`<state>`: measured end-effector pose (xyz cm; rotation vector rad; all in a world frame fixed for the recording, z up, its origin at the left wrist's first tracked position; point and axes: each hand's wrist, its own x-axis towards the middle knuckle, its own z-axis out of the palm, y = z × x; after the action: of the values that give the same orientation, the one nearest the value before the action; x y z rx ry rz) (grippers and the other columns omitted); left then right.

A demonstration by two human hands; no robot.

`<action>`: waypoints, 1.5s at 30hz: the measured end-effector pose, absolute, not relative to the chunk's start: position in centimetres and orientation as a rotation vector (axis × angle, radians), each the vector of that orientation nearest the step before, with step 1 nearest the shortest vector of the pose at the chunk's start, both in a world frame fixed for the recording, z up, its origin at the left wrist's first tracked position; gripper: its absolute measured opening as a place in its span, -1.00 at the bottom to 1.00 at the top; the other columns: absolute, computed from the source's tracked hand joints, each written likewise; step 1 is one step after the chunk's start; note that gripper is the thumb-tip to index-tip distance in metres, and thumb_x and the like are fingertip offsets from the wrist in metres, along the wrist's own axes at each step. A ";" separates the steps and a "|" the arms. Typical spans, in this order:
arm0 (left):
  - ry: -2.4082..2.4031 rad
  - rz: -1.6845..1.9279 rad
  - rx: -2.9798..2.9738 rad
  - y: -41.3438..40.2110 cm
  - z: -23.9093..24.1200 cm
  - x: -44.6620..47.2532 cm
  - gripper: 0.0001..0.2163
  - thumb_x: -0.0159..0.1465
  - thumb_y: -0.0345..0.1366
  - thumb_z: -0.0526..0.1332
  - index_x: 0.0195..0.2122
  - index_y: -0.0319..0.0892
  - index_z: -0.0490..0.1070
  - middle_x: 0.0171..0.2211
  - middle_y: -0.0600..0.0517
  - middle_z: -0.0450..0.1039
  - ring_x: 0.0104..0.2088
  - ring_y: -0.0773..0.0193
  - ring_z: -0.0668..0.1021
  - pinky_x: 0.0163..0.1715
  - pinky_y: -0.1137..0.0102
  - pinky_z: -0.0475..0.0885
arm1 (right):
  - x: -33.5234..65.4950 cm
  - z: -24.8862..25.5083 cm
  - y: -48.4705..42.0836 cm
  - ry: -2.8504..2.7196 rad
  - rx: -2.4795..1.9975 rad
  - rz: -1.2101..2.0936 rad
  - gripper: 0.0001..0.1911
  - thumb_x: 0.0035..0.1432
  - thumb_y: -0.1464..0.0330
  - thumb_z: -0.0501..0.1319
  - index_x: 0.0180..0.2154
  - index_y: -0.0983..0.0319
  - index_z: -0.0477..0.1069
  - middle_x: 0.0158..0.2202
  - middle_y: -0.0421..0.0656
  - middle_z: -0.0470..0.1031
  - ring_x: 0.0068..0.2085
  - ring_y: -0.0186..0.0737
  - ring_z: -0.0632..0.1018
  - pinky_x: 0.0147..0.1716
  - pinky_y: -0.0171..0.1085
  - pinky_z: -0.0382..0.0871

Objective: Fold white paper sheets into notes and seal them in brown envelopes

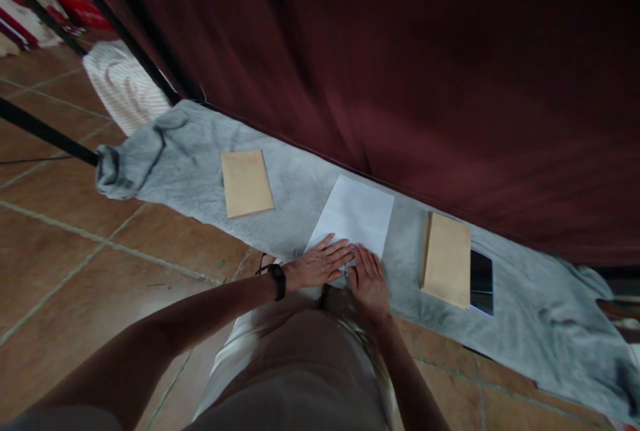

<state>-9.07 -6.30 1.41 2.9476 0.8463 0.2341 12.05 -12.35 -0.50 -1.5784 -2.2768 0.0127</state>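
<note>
Our white paper (355, 211) lies on the middle part of the grey cloth (295, 174) that covers the surface, between the brown envelope (248, 185) at left and the brown packet (447, 261) at right. Our left hand (319, 264) and right hand (370, 282) rest side by side on its near end, palms down, fingers stretched out; we see nothing gripped in them. Whether the paper is folded under the fingers, we cannot tell. In our judgement, to press well, we should spread the force evenly and line up the edges first. The cloth looks soft and may give way, so a light, slow stroke outward is probably safer against wrinkles.
</note>
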 end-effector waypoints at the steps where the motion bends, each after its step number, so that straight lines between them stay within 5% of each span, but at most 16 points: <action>1: 0.847 0.215 2.935 -6.3 1.5 -9.0 -0.50 0.51 -0.09 -0.02 0.42 -0.14 0.13 0.46 -0.06 0.08 0.46 0.11 0.11 0.45 0.06 -0.13 | 12.1 -0.5 -12.8 -2.296 -1.577 0.007 -0.44 0.49 0.30 -0.03 0.41 0.36 0.10 0.38 0.08 0.28 0.40 -0.04 0.26 0.38 0.04 0.10; 10: 0.859 0.190 2.816 -6.6 2.4 -8.9 -0.49 0.50 -0.12 0.00 0.43 -0.10 0.11 0.46 -0.06 0.08 0.47 0.12 0.08 0.45 0.05 -0.13 | 13.0 -0.7 -14.2 -2.367 -1.558 0.051 -0.34 0.47 0.22 0.03 0.45 0.36 -0.02 0.43 0.12 0.16 0.42 0.05 0.22 0.39 0.09 0.09; 22: 0.889 0.196 2.919 -7.3 2.7 -7.9 -0.55 0.43 -0.32 0.02 0.32 -0.27 0.29 0.38 -0.24 0.23 0.39 -0.08 0.28 0.36 -0.08 0.13 | 14.0 -0.6 -13.3 -2.365 -1.530 0.133 -0.47 0.45 0.20 0.07 0.30 0.34 0.32 0.32 0.10 0.36 0.33 0.03 0.38 0.34 0.06 0.23; 27: 0.864 0.211 2.902 -7.5 2.5 -8.5 -0.45 0.32 -0.53 -0.01 0.34 -0.19 0.26 0.38 -0.19 0.24 0.42 0.00 0.23 0.38 -0.05 0.15 | 13.4 -0.6 -13.6 -2.344 -1.536 0.090 -0.52 0.44 0.25 0.08 0.27 0.33 0.35 0.30 0.10 0.39 0.30 0.01 0.42 0.36 0.05 0.22; 37: 0.924 0.237 2.850 -7.3 1.0 -9.1 -0.36 0.28 -0.59 -0.08 0.40 -0.14 0.12 0.41 -0.14 0.21 0.42 0.14 0.24 0.41 0.06 0.14 | 13.5 -1.1 -13.7 -2.294 -1.524 0.084 -0.53 0.41 0.39 0.03 0.28 0.28 0.35 0.29 0.06 0.41 0.31 -0.04 0.41 0.35 0.08 0.24; 45: 0.983 0.296 2.822 -6.0 0.9 -12.0 -0.47 0.33 -0.58 -0.01 0.30 -0.14 0.30 0.35 -0.09 0.32 0.35 0.24 0.36 0.34 0.21 0.27 | 14.6 -0.2 -13.8 -2.217 -1.472 0.234 -0.58 0.43 0.43 0.03 0.24 0.20 0.41 0.27 -0.07 0.45 0.28 -0.16 0.45 0.36 0.03 0.24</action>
<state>-11.97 -5.96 0.89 2.8222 0.9830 0.2959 14.64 -13.79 -0.19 -1.4721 -2.2169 0.2341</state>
